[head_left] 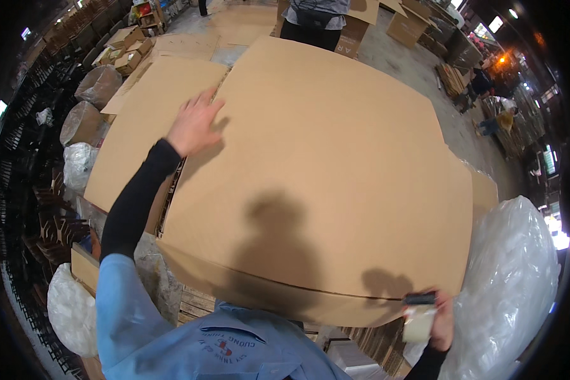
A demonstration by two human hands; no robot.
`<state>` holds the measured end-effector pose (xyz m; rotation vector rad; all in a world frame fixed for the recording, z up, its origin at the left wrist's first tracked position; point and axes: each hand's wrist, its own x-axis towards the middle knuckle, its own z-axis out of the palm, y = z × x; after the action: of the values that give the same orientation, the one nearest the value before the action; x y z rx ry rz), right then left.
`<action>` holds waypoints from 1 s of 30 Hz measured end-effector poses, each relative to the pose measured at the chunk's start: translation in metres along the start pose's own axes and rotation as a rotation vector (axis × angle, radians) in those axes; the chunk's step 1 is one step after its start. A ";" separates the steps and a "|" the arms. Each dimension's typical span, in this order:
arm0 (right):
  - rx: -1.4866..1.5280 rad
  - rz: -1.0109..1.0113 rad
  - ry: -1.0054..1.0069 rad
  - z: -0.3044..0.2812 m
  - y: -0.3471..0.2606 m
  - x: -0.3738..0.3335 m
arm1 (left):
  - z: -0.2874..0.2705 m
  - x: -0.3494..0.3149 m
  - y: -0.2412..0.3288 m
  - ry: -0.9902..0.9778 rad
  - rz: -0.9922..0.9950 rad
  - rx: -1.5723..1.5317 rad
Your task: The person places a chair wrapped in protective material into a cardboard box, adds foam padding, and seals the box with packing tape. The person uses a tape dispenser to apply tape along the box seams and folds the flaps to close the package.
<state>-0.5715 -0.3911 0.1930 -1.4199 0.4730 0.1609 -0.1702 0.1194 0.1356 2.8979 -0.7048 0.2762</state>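
The broad tan cardboard box (pixel 342 171) lies before me, its near edge running crosswise, my right hand (pixel 444 322) wrapped around a dark-topped pale tape dispenser (pixel 418 323) at the right end, my empty, spread left hand (pixel 195 128) farther off by its left side.

My right hand (pixel 445 324) is looking blurred, and the tape dispenser (pixel 419 320) inside it is hiding some fingers. Just below this grip, the lower edge is cutting off my black sleeve (pixel 427 365). Far ahead, the top edge is cutting a person (pixel 313 24); ahead and rightward, a figure (pixel 505 120) is appearing too small for details.
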 end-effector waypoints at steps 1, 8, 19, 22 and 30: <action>-0.060 -0.081 0.044 0.003 -0.018 0.019 | 0.000 0.027 0.004 0.060 0.059 -0.012; 0.291 -0.453 0.021 0.029 -0.058 0.262 | 0.093 0.171 0.033 0.117 -0.003 0.085; -0.148 -0.508 0.158 0.051 0.003 0.352 | 0.138 0.185 0.021 -0.090 0.079 0.066; -0.275 -0.602 0.253 0.047 0.009 0.358 | 0.130 0.193 0.070 0.044 0.143 0.138; 0.232 -0.551 0.289 0.038 -0.018 0.320 | 0.165 0.211 0.196 0.019 0.554 -0.074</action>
<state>-0.2693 -0.4117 0.0819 -1.2988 0.3070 -0.5334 -0.0536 -0.1756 0.0390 2.5675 -1.4692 0.3245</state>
